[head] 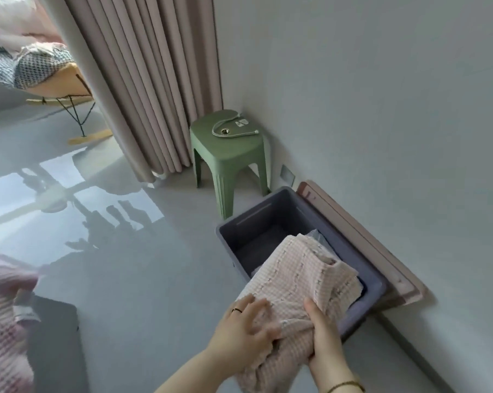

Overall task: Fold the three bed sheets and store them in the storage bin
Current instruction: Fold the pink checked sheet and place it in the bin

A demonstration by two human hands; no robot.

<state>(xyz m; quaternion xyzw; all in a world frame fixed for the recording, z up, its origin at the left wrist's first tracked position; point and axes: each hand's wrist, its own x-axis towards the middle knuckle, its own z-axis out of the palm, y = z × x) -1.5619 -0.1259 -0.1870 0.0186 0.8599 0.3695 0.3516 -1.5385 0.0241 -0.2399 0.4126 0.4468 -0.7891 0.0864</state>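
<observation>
A folded pink checked bed sheet [299,276] hangs over the near rim of the grey-blue storage bin [271,214], its far end inside the bin. My left hand [245,327] lies on top of the sheet's near part, fingers spread and bent over the fabric. My right hand [321,333] grips the sheet's right side, thumb on top and fingers under the cloth. A bit of pale patterned fabric [320,239] shows in the bin behind the pink sheet.
The bin stands on the grey floor against the white wall, with its pink lid [361,236] leaning behind it. A green stool [228,148] stands beyond the bin, beside beige curtains [143,80]. Pink knitted bedding [1,321] fills the lower left. A rocking chair [58,89] sits far left.
</observation>
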